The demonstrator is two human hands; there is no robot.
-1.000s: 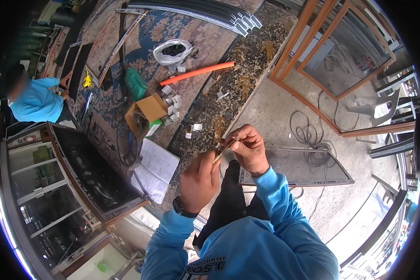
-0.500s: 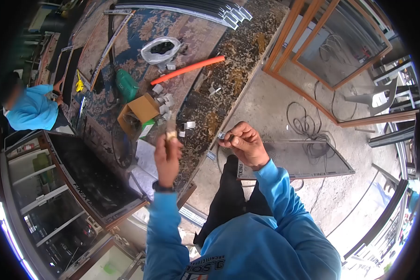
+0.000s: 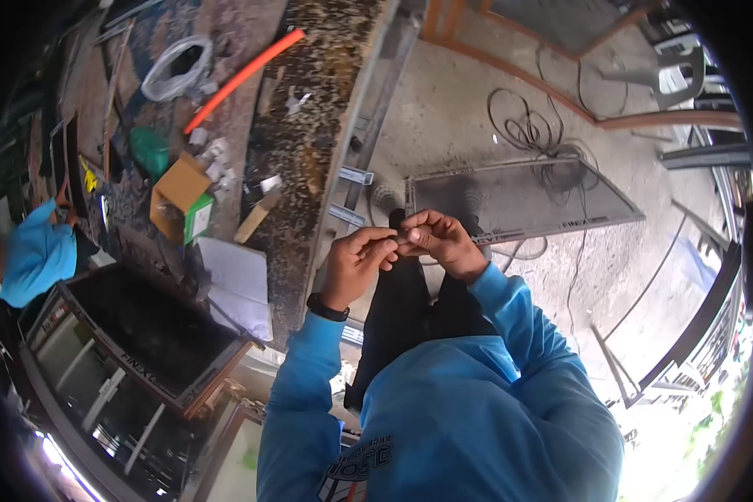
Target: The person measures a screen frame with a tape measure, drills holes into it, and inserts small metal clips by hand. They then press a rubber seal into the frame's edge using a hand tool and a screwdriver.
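Observation:
My left hand [image 3: 360,261] and my right hand [image 3: 445,244] meet in front of my body, fingertips close together. The fingers of both are pinched on a small piece between them, too small and covered to make out. A wooden-handled tool [image 3: 258,215] lies on the worn bench [image 3: 309,100], left of my left hand. Beside it are a small white piece [image 3: 270,182] and an open cardboard box [image 3: 181,186] with a green and white box [image 3: 198,217] against it.
An orange tube [image 3: 244,79], a plastic bag [image 3: 155,84], a green tool [image 3: 149,152] and an open notebook [image 3: 236,280] lie on the bench. A framed mesh panel [image 3: 527,197] and coiled cable [image 3: 523,125] are on the floor. A co-worker [image 3: 38,255] is at far left.
My left hand has moved right to meet my right hand, and the wooden-handled tool it held now lies on the bench. The view has shifted, with bench items appearing further left.

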